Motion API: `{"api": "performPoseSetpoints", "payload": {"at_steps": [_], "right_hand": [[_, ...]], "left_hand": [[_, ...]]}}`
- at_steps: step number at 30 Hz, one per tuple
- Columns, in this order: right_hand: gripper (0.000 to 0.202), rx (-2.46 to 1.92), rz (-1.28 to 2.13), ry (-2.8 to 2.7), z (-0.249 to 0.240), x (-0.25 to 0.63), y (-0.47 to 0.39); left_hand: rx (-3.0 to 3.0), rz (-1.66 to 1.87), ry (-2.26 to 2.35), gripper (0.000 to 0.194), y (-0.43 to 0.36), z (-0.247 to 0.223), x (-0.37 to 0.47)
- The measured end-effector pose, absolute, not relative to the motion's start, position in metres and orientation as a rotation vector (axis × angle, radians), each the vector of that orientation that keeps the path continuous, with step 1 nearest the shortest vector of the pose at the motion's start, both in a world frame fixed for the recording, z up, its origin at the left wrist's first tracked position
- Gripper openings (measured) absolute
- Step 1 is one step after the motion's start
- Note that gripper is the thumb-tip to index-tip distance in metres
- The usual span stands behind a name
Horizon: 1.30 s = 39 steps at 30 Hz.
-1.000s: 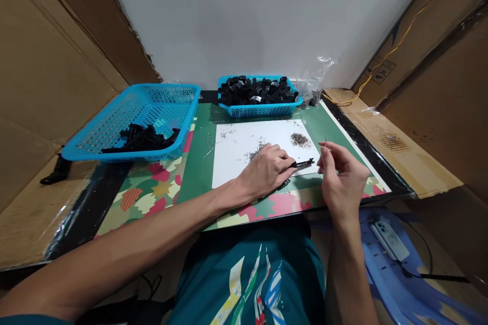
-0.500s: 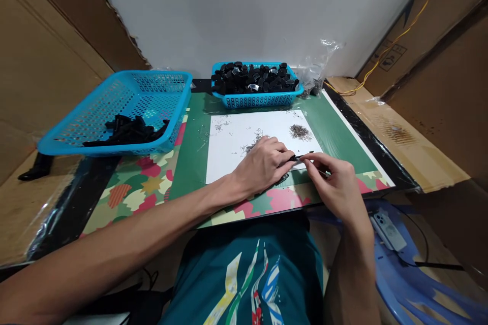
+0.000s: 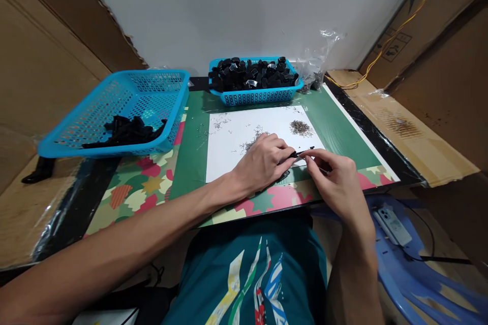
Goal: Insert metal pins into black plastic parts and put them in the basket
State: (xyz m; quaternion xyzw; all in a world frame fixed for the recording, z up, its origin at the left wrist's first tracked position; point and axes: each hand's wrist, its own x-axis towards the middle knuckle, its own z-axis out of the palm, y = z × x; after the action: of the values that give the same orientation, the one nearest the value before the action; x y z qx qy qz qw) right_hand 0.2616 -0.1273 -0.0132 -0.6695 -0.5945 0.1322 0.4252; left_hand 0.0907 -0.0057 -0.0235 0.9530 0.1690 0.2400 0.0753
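My left hand (image 3: 269, 158) rests at the front of the white sheet (image 3: 224, 155), its fingers closed on a small black plastic piece (image 3: 293, 154), mostly hidden beneath them. Just to the right, the thumb and forefinger of my right hand (image 3: 333, 170) are pinched together at the tip of that piece. Whatever lies between them is too small to make out. A thin dark strip (image 3: 311, 148) shows beyond these fingertips. Under my left hand lies another dark piece (image 3: 284, 175). Tiny metal wire bits (image 3: 249, 143) are scattered past my knuckles, and a brownish pile of small parts (image 3: 300, 128) sits farther right.
A blue basket (image 3: 259, 96) heaped with black pieces stands at the back. At left, a larger blue basket (image 3: 179, 106) holds some black parts. Clear plastic bags (image 3: 314, 73) lean by the wall. A phone (image 3: 392, 226) lies on a blue plastic stool (image 3: 396, 274) at right.
The view has shifted slightly. Both hands keep nearly the same pose, with the right fingertips still pinched beside the black piece.
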Motion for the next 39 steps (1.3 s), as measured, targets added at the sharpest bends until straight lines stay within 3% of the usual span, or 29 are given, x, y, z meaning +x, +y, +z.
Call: {"api": "performPoseSetpoints", "payload": {"at_steps": [22,34,39], "right_hand": [[0.022,-1.849,0.0,-1.717,-0.012,0.246,-0.122],[0.03,-1.808,0.184,-1.437,-0.012,0.261,-0.131],[0.024,-1.743,0.178,-1.445,-0.008,0.272,-0.135]], "left_hand": [[2.909,0.717,0.502,0.017,-0.006,-0.024,0.091],[2.904,0.722,0.527,0.018,-0.006,-0.024,0.089],[2.899,0.736,0.519,0.019,-0.005,-0.028,0.089]]}}
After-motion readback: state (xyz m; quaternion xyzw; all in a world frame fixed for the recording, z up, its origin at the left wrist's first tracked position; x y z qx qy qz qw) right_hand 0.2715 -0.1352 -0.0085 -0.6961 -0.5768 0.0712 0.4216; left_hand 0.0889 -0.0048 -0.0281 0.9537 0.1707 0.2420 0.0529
